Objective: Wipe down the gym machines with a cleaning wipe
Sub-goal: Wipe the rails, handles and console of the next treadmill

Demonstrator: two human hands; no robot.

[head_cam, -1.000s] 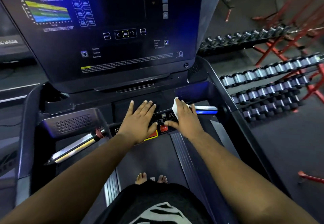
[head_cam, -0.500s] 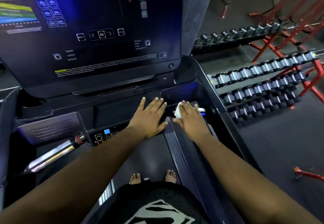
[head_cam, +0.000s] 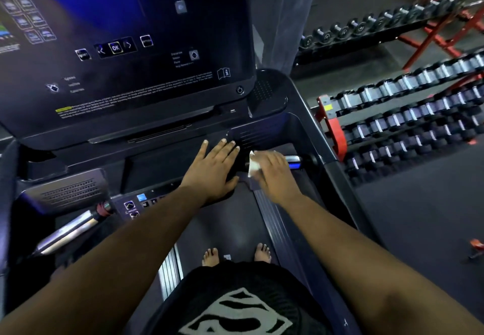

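The person stands barefoot on a treadmill, both arms reaching to the console ledge below the dark screen. The left hand lies flat on the ledge, fingers straight and slightly spread, holding nothing. The right hand presses a white cleaning wipe onto the inner end of the right handlebar grip; the hand is blurred, so whether its fingers curl round the grip or lie flat over the wipe cannot be told. Only a crumpled edge of the wipe shows beside the thumb, the rest hidden under the palm. A silver left handlebar grip angles down at the lower left, beside a small button panel partly covered by the left forearm. To the right, red racks hold rows of dumbbells, the farthest rows cut off by the frame edge. The screen's small print is too blurred to read.
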